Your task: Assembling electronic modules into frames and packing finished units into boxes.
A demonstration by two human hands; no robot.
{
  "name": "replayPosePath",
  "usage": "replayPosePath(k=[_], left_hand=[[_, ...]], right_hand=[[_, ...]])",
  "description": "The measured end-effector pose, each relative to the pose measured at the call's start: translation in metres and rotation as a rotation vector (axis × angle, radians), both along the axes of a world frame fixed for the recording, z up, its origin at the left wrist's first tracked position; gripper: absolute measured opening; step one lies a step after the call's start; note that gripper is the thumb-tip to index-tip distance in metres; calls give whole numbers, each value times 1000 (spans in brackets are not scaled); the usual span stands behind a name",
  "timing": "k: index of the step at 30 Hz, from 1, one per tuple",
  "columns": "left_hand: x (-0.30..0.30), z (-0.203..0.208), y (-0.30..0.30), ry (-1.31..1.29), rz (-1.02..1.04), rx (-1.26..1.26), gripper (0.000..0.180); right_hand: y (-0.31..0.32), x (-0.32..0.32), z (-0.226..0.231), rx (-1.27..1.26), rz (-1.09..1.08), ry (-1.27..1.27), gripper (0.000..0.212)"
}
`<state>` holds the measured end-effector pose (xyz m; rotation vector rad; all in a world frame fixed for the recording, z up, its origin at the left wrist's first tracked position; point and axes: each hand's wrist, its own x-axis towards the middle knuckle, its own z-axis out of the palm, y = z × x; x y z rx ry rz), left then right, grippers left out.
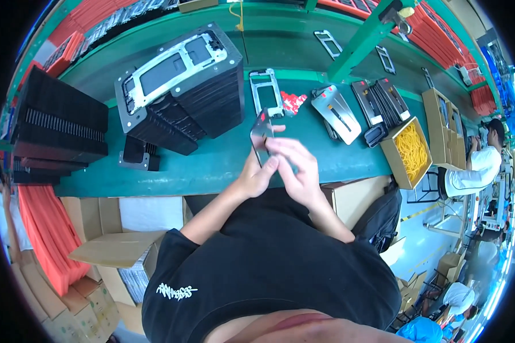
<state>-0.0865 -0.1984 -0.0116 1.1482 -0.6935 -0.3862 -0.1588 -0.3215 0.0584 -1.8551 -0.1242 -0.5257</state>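
Note:
In front of my chest, over the bench's near part, my left hand (pixel 254 175) is closed around the lower part of a thin, glossy dark panel (pixel 260 137). This phone-sized panel is tilted, nearly edge-on, with a small red mark at its top. My right hand (pixel 301 171) is at the panel's right side with its fingers bent together; whatever may be between the fingertips is hidden. Just beyond the panel, a silver phone-shaped frame (pixel 254 90) lies flat on the green bench (pixel 212 171). A crumpled red-and-white heap (pixel 293 103) sits against that frame's right side.
Tall black tray stacks (pixel 212 97) stand left, one topped by a metal frame (pixel 133 86). Rightward lie silver panels (pixel 337 114), black panels (pixel 367 104) and a box of yellow bands (pixel 412 150). A green post (pixel 363 40) rises behind. Another person (pixel 480 166) works far right.

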Motion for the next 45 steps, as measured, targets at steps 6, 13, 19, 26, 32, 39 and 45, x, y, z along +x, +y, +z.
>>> replayPosePath(k=[6, 13, 19, 26, 32, 39, 45], left_hand=[[-3, 11, 18, -432, 194, 348, 81], [-12, 23, 55, 105, 42, 429, 75], [-15, 40, 63, 557, -99, 53, 74], [-40, 73, 89, 801, -229, -247, 76], [-4, 100, 101, 353, -182, -104, 88], [29, 191, 142, -274, 206, 90, 87], [100, 234, 155, -723, 653, 576, 74]], right_hand=[[1, 27, -4, 692, 103, 164, 19], [-41, 44, -12, 434, 395, 273, 9], [-104, 89, -81, -803, -567, 267, 11], [-48, 55, 14, 163, -82, 258, 18], [-3, 56, 69, 284, 864, 249, 43], [-14, 101, 123, -166, 918, 1, 29], [-34, 173, 118, -55, 154, -38, 35]])
